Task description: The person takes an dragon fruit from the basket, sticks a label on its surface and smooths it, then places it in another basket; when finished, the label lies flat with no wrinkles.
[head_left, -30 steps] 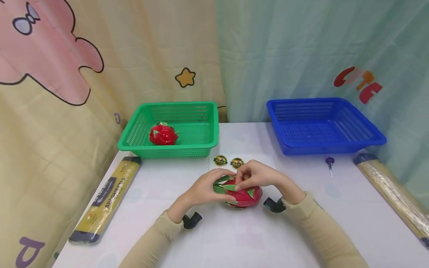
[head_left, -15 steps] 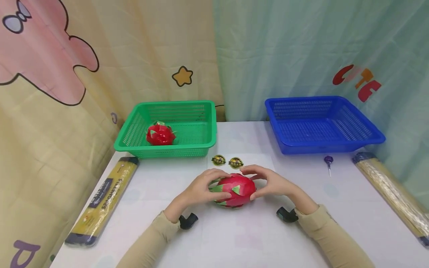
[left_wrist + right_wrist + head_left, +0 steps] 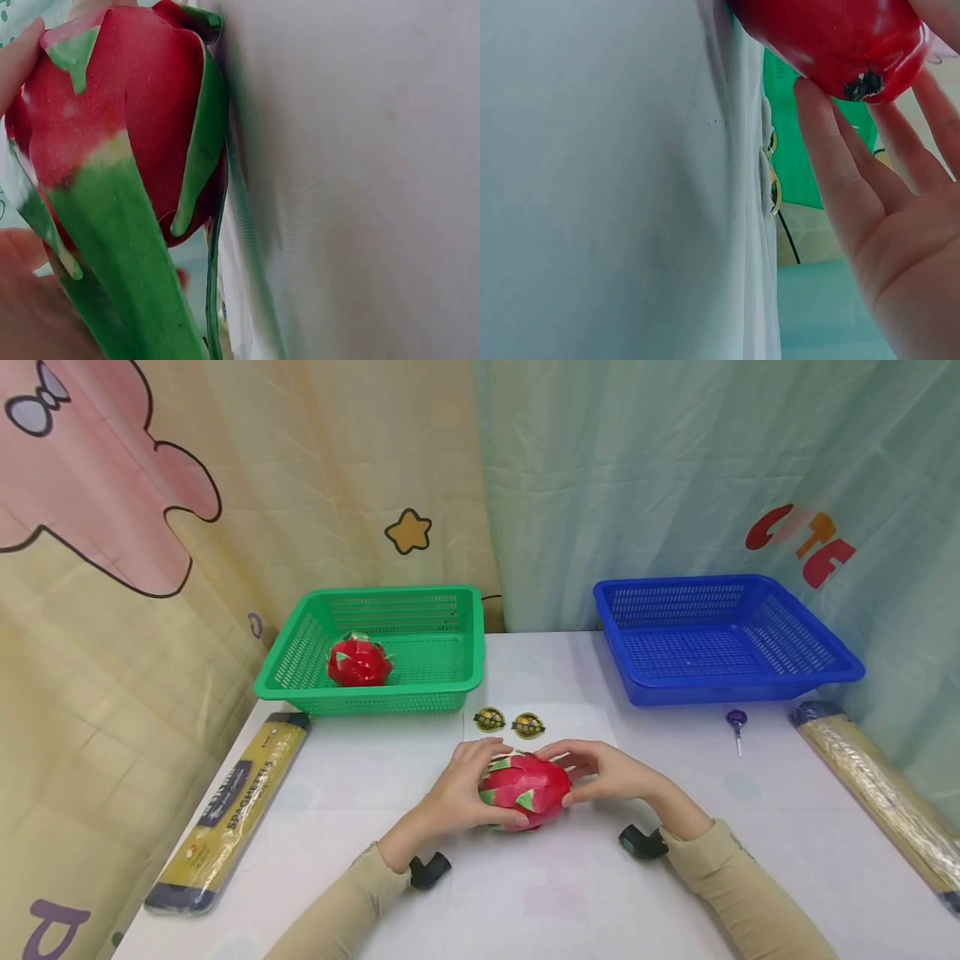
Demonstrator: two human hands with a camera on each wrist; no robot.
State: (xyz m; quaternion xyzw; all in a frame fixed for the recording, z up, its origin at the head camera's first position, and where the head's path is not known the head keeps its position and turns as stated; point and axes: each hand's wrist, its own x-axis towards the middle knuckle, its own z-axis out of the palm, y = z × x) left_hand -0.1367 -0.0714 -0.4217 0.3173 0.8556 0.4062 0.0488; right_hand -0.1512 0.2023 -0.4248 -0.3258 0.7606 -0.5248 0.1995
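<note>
Left hand curves its fingers and thumb round the scaly end of a fruit, red with green scales, and grips it. Right hand holds the blunt end between thumb and spread fingers, their tips against the skin; a dark spot marks this end. Relative to the green basket, the fruit lies on its side to the right and nearer the person, at the table; whether its underside touches is hard to tell. A second fruit sits inside the green basket, toward its left. Two stickers lie just beside its near right corner. A spaghetti pack slants in front of its left side. Well to its right are the blue basket, a lollipop and, farthest, another pack.
</note>
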